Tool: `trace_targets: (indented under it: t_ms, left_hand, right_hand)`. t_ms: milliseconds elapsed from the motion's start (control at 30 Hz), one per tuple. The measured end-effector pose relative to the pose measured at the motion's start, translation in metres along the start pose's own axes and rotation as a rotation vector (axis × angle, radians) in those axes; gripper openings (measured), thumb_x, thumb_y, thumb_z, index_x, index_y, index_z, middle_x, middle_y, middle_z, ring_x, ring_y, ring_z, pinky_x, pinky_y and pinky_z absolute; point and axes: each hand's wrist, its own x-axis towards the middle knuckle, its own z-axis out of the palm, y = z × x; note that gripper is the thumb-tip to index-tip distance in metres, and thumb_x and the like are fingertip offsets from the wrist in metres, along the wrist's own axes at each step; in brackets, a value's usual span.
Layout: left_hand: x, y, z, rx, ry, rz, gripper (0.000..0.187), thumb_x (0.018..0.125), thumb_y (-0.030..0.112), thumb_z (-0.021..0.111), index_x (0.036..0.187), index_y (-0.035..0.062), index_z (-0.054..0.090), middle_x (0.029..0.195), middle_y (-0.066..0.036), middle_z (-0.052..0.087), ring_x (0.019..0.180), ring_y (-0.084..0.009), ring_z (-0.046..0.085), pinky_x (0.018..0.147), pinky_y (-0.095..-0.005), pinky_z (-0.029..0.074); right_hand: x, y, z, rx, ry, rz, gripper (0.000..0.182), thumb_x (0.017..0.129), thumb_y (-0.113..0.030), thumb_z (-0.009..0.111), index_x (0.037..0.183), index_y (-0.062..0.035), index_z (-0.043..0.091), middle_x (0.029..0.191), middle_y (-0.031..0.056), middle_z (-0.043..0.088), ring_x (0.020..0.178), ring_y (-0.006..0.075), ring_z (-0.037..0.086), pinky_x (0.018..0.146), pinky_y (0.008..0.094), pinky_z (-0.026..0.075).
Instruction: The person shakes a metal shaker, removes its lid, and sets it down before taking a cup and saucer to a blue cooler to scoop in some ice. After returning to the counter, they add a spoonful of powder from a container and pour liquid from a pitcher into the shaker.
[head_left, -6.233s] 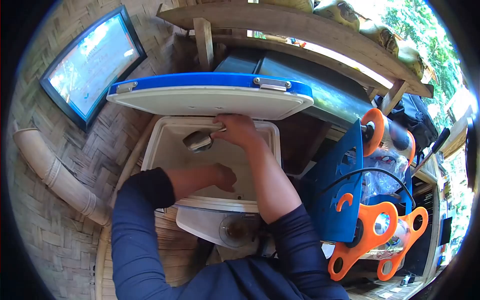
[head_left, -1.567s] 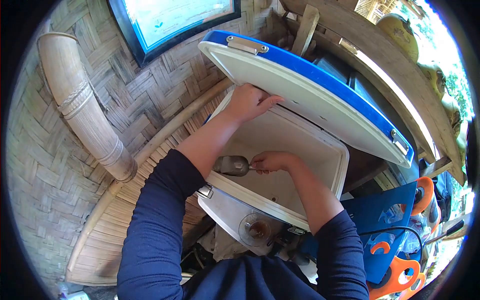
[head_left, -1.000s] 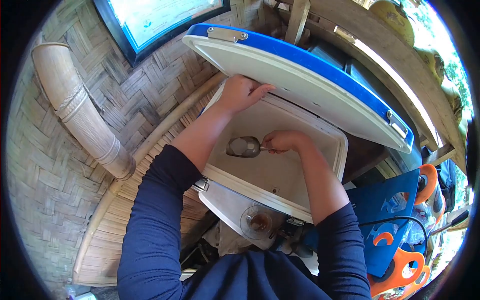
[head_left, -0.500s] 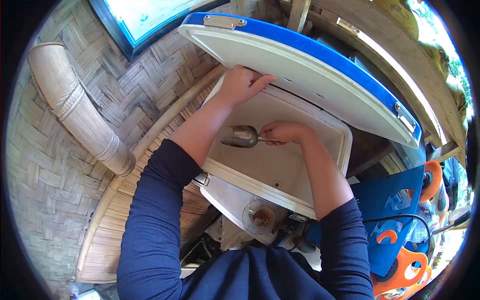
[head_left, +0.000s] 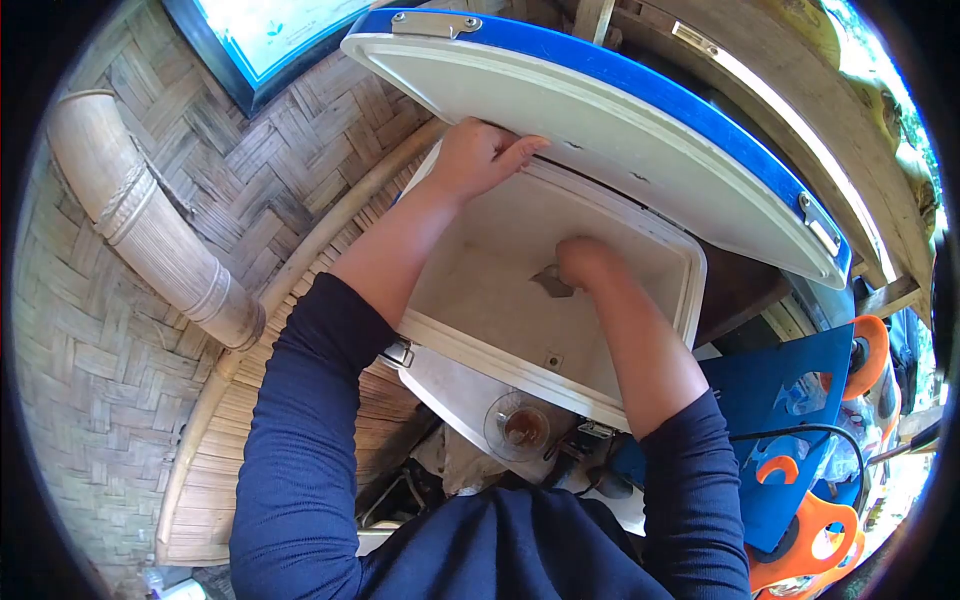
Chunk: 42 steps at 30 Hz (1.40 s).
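Deep inside the white cooler box (head_left: 470,290), my right hand (head_left: 588,262) is closed around a metal scoop (head_left: 551,282). Only part of the scoop shows beside the fingers, and its handle is hidden. My left hand (head_left: 485,158) is up at the lower edge of the raised lid (head_left: 600,170), which is white inside with a blue rim. Its thumb stretches to the right along the lid while the other fingers curl, partly out of sight, against it. A drain hole shows in the cooler's near lower wall.
A glass cup (head_left: 520,428) with brown liquid stands on a white surface in front of the cooler. Blue panels with orange parts (head_left: 805,540) crowd the right side. A bamboo tube (head_left: 165,220) hangs on the woven wall at left, below a framed sheet (head_left: 270,40).
My right hand has moved deeper and slightly right in the cooler, turning the scoop so less of it shows. My left hand stays at the lid. The view has shifted slightly.
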Motion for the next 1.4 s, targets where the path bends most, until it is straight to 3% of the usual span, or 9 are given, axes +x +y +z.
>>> trace_targets:
  t_ms: [267, 333, 667, 733, 933, 1167, 1233, 1300, 1400]
  left_hand:
    - [-0.001, 0.002, -0.003, 0.03, -0.029, -0.016, 0.047, 0.085, 0.044, 0.058, 0.062, 0.0044, 0.068, 0.058, -0.006, 0.064, 0.057, -0.02, 0.064, 0.057, -0.0317, 0.05]
    - [-0.002, 0.003, -0.003, 0.041, -0.058, -0.014, 0.041, 0.086, 0.035, 0.059, 0.065, 0.0011, 0.068, 0.06, -0.009, 0.065, 0.058, -0.0184, 0.065, 0.058, -0.0302, 0.051]
    - [0.0, -0.002, 0.001, 0.017, -0.014, -0.039, 0.052, 0.082, 0.053, 0.057, 0.06, 0.0077, 0.069, 0.055, -0.005, 0.062, 0.055, -0.0213, 0.062, 0.055, -0.0331, 0.048]
    - [0.0, -0.001, 0.0, 0.028, -0.023, -0.041, 0.052, 0.082, 0.053, 0.057, 0.06, 0.0077, 0.069, 0.055, -0.005, 0.062, 0.055, -0.0213, 0.062, 0.055, -0.0332, 0.048]
    - [0.0, -0.001, 0.0, 0.02, -0.019, -0.03, 0.053, 0.082, 0.054, 0.056, 0.06, 0.0077, 0.069, 0.056, -0.004, 0.063, 0.056, -0.0215, 0.063, 0.055, -0.0334, 0.049]
    - [-0.001, -0.006, 0.001, 0.012, -0.01, -0.021, 0.053, 0.082, 0.055, 0.057, 0.059, 0.0082, 0.069, 0.055, -0.004, 0.062, 0.054, -0.0222, 0.062, 0.055, -0.0337, 0.048]
    - [0.0, -0.004, -0.001, 0.022, -0.012, -0.02, 0.053, 0.082, 0.054, 0.057, 0.059, 0.0084, 0.069, 0.054, -0.004, 0.062, 0.054, -0.0226, 0.062, 0.054, -0.0339, 0.048]
    - [0.0, 0.002, -0.005, 0.045, -0.053, -0.009, 0.041, 0.085, 0.037, 0.061, 0.062, 0.0026, 0.068, 0.059, -0.008, 0.065, 0.055, -0.0175, 0.063, 0.055, -0.0302, 0.05]
    - [0.0, 0.001, -0.003, 0.029, -0.028, -0.034, 0.051, 0.082, 0.053, 0.058, 0.06, 0.0084, 0.069, 0.055, -0.004, 0.063, 0.053, -0.0229, 0.061, 0.054, -0.0341, 0.048]
  right_hand:
    - [0.037, -0.03, 0.056, 0.109, 0.232, 0.012, 0.023, 0.076, -0.011, 0.06, 0.096, -0.0034, 0.068, 0.103, 0.0174, 0.064, 0.095, 0.0317, 0.062, 0.081, 0.0398, 0.05]
    - [0.037, -0.033, 0.059, 0.103, 0.159, 0.006, 0.025, 0.077, -0.014, 0.06, 0.098, -0.0042, 0.068, 0.106, 0.0169, 0.063, 0.097, 0.032, 0.061, 0.082, 0.041, 0.049]
    - [0.013, -0.055, 0.034, -0.143, -0.334, -0.123, 0.031, 0.072, -0.015, 0.059, 0.1, -0.005, 0.068, 0.106, 0.015, 0.064, 0.093, 0.0299, 0.062, 0.079, 0.0383, 0.05]
    - [0.0, -0.055, 0.028, -0.263, -0.367, -0.334, 0.027, 0.076, -0.019, 0.057, 0.094, -0.0025, 0.069, 0.099, 0.0151, 0.066, 0.086, 0.0296, 0.063, 0.076, 0.0383, 0.05]
    - [0.015, -0.046, 0.035, 0.048, -0.481, -0.179, 0.028, 0.08, -0.025, 0.054, 0.09, -0.0016, 0.068, 0.084, 0.0107, 0.067, 0.072, 0.0253, 0.063, 0.067, 0.0372, 0.051]
    - [0.023, -0.047, 0.067, -0.201, -0.199, -0.05, 0.028, 0.081, -0.02, 0.052, 0.101, -0.0069, 0.067, 0.101, 0.0094, 0.067, 0.095, 0.0235, 0.063, 0.086, 0.0492, 0.044]
    - [0.021, -0.053, 0.058, -0.277, -0.153, -0.226, 0.031, 0.079, -0.021, 0.053, 0.105, -0.0101, 0.066, 0.108, 0.0111, 0.064, 0.104, 0.0238, 0.06, 0.092, 0.0549, 0.037]
    - [0.021, -0.056, 0.05, -0.235, -0.122, -0.253, 0.033, 0.077, -0.024, 0.056, 0.106, -0.0097, 0.066, 0.109, 0.0116, 0.064, 0.103, 0.0264, 0.06, 0.092, 0.0534, 0.037]
    - [0.02, -0.05, 0.036, -0.085, -0.047, -0.275, 0.033, 0.078, -0.023, 0.054, 0.105, -0.0086, 0.066, 0.105, 0.0124, 0.064, 0.098, 0.0269, 0.061, 0.088, 0.0479, 0.041]
